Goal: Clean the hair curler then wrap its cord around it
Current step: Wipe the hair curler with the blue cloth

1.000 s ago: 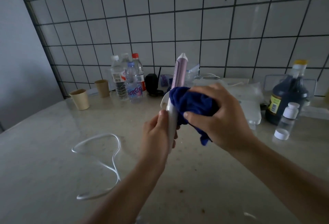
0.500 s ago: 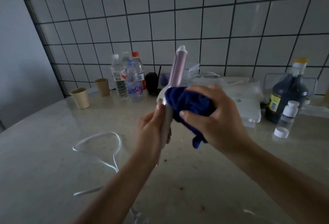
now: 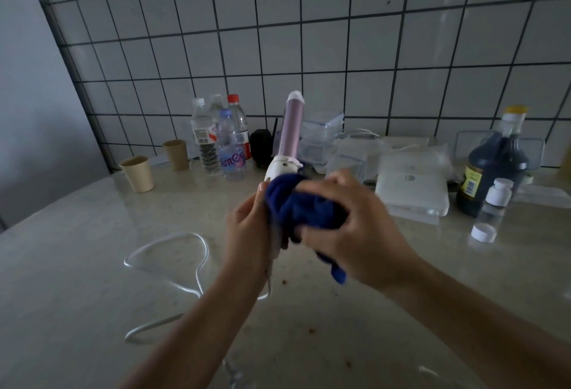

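Note:
I hold the hair curler point(image 3: 289, 132) almost upright above the counter; its pink barrel and white tip point up and away, its white handle is below. My left hand point(image 3: 247, 234) grips the lower handle. My right hand point(image 3: 349, 228) presses a bunched blue cloth point(image 3: 304, 207) against the handle just under the white collar. The white cord point(image 3: 173, 262) hangs from the handle's bottom and lies in loose loops on the counter at the left.
Two paper cups point(image 3: 137, 173), several water bottles point(image 3: 231, 141), a black object point(image 3: 261, 149), clear plastic boxes point(image 3: 321, 132), a white flat device point(image 3: 411, 193), a dark jug point(image 3: 497, 166) and a small white-capped bottle point(image 3: 494, 203) line the tiled back wall. A loose white cap point(image 3: 483, 232) lies nearby.
My right hand slid the blue cloth down from the barrel's base onto the white handle, so more pink barrel shows. The curler turned slightly in my left hand.

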{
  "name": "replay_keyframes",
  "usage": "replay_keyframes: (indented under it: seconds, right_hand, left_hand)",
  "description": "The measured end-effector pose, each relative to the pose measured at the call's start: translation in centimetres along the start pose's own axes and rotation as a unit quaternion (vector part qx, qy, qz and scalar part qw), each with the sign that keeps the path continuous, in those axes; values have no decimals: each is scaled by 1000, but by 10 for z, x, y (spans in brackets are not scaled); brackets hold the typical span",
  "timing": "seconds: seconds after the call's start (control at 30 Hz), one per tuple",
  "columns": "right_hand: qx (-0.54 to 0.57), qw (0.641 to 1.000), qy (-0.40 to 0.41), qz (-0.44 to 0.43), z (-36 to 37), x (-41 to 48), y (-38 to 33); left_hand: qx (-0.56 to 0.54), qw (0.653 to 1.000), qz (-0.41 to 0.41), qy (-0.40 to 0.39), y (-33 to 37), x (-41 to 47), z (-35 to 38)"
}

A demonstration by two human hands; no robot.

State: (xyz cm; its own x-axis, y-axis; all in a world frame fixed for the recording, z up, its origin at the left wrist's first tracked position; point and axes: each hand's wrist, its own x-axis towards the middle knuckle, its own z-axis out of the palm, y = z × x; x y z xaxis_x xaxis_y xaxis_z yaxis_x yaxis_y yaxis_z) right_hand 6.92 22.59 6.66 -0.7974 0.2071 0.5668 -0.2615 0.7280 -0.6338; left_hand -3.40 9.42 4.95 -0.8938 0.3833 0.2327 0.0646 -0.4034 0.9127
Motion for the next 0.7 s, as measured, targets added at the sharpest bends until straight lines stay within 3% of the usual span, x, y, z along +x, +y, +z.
replay_keyframes:
  seconds: [0.07, 0.13, 0.33, 0.47, 0.6, 0.7]
  right_hand:
    - [6, 997, 71, 11, -9, 5, 2]
    - [-12, 996, 90, 13, -13, 6, 3]
    - [-41, 997, -58, 16, 14, -8, 1]
    - [-51, 995, -83, -12, 12, -8, 1]
    - [6, 1000, 5, 10, 1, 0, -1]
    - [1, 997, 79, 10, -15, 8, 1]
  left_hand:
    - [67, 997, 24, -20, -1, -3, 3]
    - [92, 995, 23, -30, -1, -3, 7]
    - [-30, 998, -62, 9, 1, 1, 7]
    - [-73, 987, -141, -9, 5, -1, 3]
    - [-18, 995, -103, 9, 3, -3, 11]
    - [39, 996, -73, -20, 4, -8, 14]
